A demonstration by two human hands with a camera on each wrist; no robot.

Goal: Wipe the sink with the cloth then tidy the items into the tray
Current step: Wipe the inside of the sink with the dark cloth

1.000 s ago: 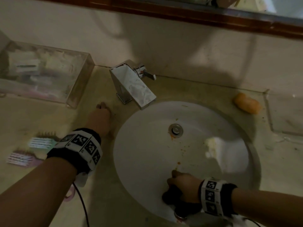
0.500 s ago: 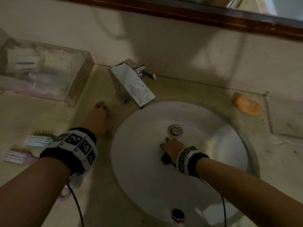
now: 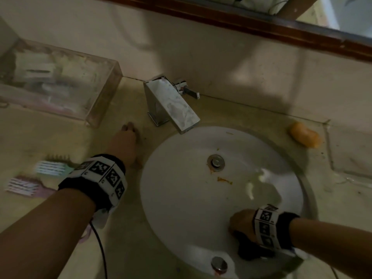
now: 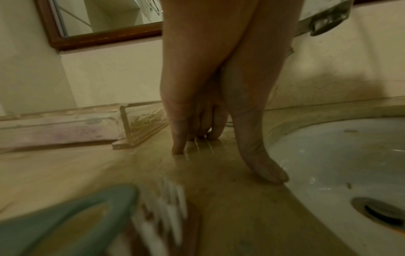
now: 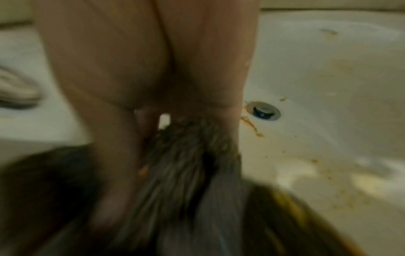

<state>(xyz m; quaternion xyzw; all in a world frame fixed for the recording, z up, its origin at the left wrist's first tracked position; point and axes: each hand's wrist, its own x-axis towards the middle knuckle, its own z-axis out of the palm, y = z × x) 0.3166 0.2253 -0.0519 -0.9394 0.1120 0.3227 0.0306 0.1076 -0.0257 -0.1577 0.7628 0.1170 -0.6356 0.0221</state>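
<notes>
A white round sink (image 3: 181, 198) is set in the beige counter, with orange smears (image 3: 224, 180) near its drain (image 3: 215, 162). My right hand (image 3: 240, 221) grips a dark cloth (image 3: 251, 250) low on the basin's near right wall; in the right wrist view the cloth (image 5: 186, 173) is bunched under the fingers. My left hand (image 3: 125, 141) rests on the counter left of the sink, fingertips (image 4: 177, 149) and thumb pressed down, holding nothing. A clear tray (image 3: 100, 101) sits at the back left with items inside. Two combs, green (image 3: 51, 168) and pink (image 3: 22, 186), lie at the left.
A chrome tap (image 3: 173, 105) stands behind the sink. An orange soap bar (image 3: 304, 134) lies on the counter at the back right. A wood-framed mirror (image 3: 261, 27) runs along the wall. A second chrome fitting (image 3: 219, 263) sits at the sink's near edge.
My right hand has dragged the cloth from beside the drain back down to the near right wall of the basin. The left hand has stayed planted on the counter.
</notes>
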